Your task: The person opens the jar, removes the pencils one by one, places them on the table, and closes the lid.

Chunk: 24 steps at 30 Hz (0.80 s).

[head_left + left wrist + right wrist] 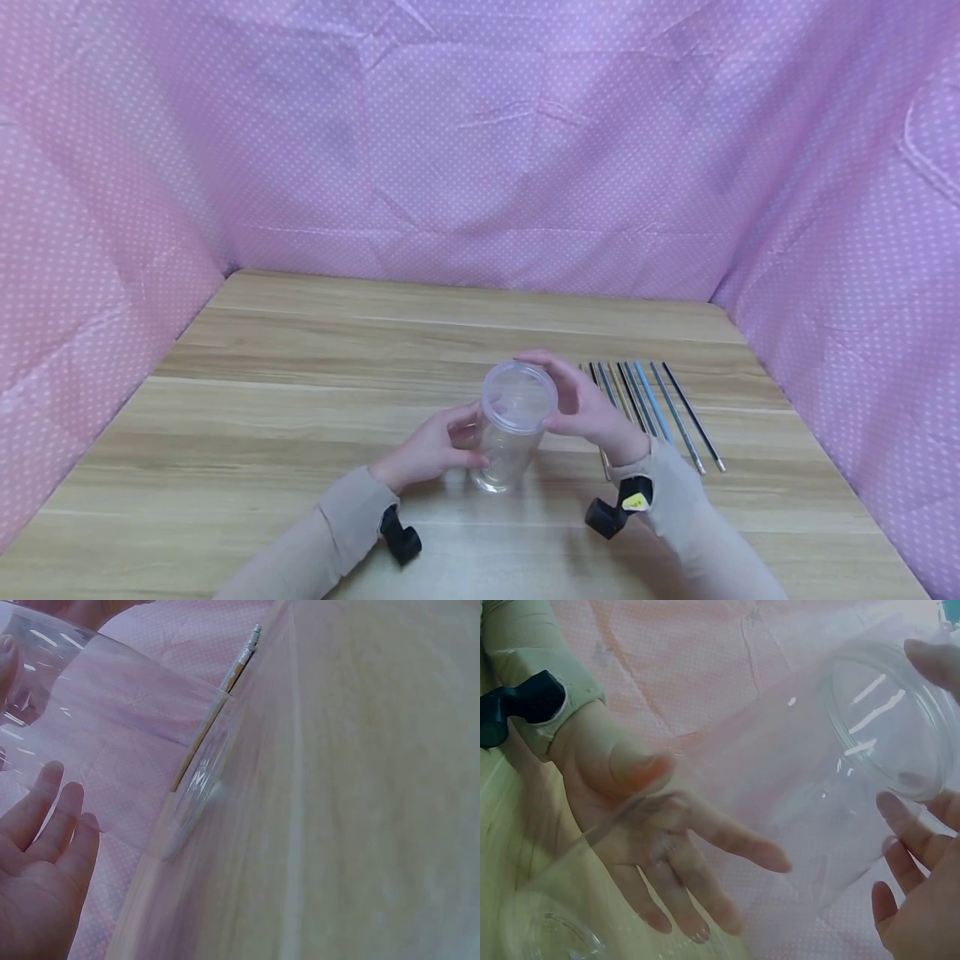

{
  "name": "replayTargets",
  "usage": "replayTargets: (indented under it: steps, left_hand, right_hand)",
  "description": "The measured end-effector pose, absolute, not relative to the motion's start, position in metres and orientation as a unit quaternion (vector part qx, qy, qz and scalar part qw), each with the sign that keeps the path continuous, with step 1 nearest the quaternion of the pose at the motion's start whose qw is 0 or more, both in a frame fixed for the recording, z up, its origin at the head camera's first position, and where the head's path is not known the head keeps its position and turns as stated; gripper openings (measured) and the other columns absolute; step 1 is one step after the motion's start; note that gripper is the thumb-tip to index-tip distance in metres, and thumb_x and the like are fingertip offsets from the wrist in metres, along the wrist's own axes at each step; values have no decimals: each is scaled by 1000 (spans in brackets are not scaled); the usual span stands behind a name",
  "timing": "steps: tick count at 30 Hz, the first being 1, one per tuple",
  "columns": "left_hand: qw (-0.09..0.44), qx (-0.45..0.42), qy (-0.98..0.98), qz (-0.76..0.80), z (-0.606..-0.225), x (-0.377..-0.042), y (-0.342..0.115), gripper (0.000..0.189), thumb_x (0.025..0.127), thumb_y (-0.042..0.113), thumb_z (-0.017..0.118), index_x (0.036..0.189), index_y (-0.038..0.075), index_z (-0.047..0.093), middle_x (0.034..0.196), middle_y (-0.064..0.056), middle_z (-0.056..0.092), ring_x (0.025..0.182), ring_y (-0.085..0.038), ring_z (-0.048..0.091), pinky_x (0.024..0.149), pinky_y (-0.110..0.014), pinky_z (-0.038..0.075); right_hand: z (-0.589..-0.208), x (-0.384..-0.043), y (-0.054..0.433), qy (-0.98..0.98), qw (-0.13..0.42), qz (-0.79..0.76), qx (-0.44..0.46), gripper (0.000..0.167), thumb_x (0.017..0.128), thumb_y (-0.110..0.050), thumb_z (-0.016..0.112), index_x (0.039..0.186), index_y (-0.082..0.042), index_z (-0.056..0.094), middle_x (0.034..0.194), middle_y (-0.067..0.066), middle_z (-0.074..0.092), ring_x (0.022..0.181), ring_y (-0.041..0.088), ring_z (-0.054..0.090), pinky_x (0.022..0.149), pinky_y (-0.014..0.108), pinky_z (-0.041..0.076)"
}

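A tall, see-through plastic jar [504, 457] stands in front of me with a clear round rim at its top. My left hand [435, 446] holds its lower side, thumb on the near wall and fingers behind. Higher up, my right hand [588, 408] grips around the rim, thumb on the near side and fingers reaching over the far side. Through the clear wall in the right wrist view, the left hand [660, 847] shows with spread fingers. Close to the table in the left wrist view is the jar's base [199, 787].
Several slim pencils [678, 421], dark, blue and gold with pale metal ends, lie side by side right of the jar, partly behind my right hand. The wooden table [300, 350] is bordered at the back and sides by pink dotted cloth [465, 150].
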<state>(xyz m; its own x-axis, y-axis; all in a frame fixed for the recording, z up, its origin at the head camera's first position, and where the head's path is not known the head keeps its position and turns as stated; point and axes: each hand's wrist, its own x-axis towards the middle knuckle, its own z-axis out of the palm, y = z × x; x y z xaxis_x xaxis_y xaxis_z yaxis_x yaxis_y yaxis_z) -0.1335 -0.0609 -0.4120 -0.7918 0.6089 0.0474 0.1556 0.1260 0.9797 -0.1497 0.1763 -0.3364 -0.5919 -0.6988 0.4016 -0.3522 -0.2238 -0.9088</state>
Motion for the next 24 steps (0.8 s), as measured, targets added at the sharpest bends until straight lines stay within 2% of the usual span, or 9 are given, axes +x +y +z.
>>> replayTargets:
  steps: [1,5,8,13,15,19,24]
  left_hand:
    - [186,264,727,606,-412,-133,-61,76,80,9,73,145,6,35,150,-15,35,134,-35,39,112,-47,34]
    - [186,266,726,606,-411,-134,-61,76,80,8,73,145,6,35,150,-15,35,135,-35,38,112,-47,33]
    - [188,266,724,608,-410,-134,-61,77,80,8,73,146,6,34,150,-15,35,134,-35,38,112,-46,33]
    - [189,266,719,613,-410,-133,-62,78,79,9,74,146,7,34,151,-14,35,134,-35,39,112,-46,34]
    - [191,264,718,615,-411,-133,-62,77,79,9,74,146,7,35,151,-14,35,134,-34,39,112,-46,34]
    - [195,254,722,614,-412,-134,-62,77,78,8,75,145,9,37,151,-10,35,135,-31,39,113,-44,33]
    - [196,252,724,612,-410,-133,-62,77,78,9,75,145,11,38,151,-9,36,136,-31,37,113,-46,31]
  right_hand:
    - [-336,-149,176,615,118,-653,-427,61,84,-16,70,138,-12,41,132,-3,52,121,20,48,102,29,43]
    - [-335,-140,173,660,50,-640,-390,68,78,-19,77,132,3,41,127,-7,54,116,12,51,100,27,43]
    - [-335,-133,171,693,6,-625,-360,78,74,-24,80,127,14,37,126,-7,53,116,11,50,101,26,41]
    - [-339,-129,170,706,-16,-615,-352,91,72,-43,79,129,12,35,130,-2,50,120,15,47,103,20,37]
    - [-340,-132,171,689,1,-622,-372,92,74,-46,76,134,9,33,133,-1,48,121,15,47,104,20,37]
    - [-344,-145,174,629,72,-643,-431,77,87,-37,67,145,-3,30,141,-1,43,127,16,44,107,25,38]
    - [-343,-154,178,599,148,-646,-450,66,93,-30,58,149,-12,28,147,-6,39,134,20,38,110,31,35]
